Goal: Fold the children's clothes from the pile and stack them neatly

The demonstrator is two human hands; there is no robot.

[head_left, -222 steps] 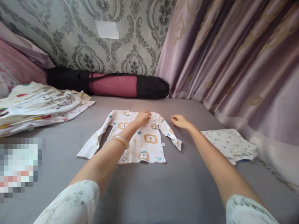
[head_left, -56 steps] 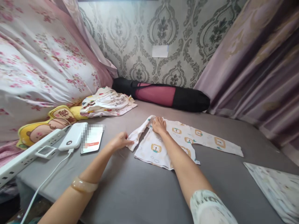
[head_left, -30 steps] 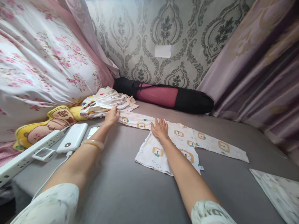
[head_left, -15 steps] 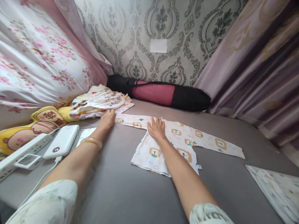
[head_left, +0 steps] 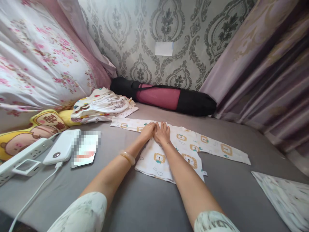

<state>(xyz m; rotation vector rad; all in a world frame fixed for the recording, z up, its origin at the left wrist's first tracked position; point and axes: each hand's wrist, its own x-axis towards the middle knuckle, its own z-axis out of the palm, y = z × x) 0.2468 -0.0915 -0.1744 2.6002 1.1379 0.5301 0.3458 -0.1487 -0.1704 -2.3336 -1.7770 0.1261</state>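
Observation:
A small white long-sleeved shirt (head_left: 158,167) printed with lion faces lies spread on the grey sheet, both sleeves stretched out sideways. My right hand (head_left: 162,132) rests flat on its shoulder area, fingers extended. Right beside it, my left hand (head_left: 148,130) has its fingers curled down onto the fabric where the left-hand sleeve joins the body, touching my right hand. The fingertips of my left hand are partly hidden. The sleeve's cuff (head_left: 114,121) lies loose near a pile of clothes (head_left: 103,106).
A phone (head_left: 85,148), a white power bank (head_left: 62,146) with a cable and a power strip (head_left: 23,161) lie at left, beside a yellow cushion (head_left: 31,138). A long black-and-red bag (head_left: 158,96) lies along the wall. Folded cloth (head_left: 282,196) lies at right.
My left hand has moved right from the sleeve's cuff to the shoulder, letting go of the cuff and uncovering the phone. My right hand has stayed on the shirt.

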